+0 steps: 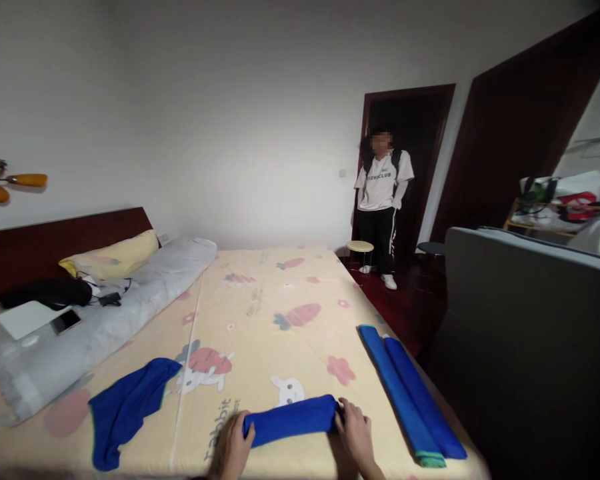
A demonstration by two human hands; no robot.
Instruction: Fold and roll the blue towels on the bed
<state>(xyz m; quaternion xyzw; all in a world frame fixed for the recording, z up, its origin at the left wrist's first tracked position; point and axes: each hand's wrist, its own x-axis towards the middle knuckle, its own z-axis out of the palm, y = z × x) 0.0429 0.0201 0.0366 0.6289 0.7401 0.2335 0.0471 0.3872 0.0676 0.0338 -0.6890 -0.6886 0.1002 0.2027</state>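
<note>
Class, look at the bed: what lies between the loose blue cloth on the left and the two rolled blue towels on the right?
In the head view, a rolled blue towel lies between them, with the left hand and right hand at its ends.

I see soft, matt blue cloth in the rolled towel (pixel 291 419). The bedsheet (pixel 260 313) under it looks like smooth printed cotton, matt. Left of the roll, the loose blue cloth (pixel 125 408) looks slightly fuzzy. Far beyond it, the headboard (pixel 55 247) is dark, satin-finished wood.
</note>
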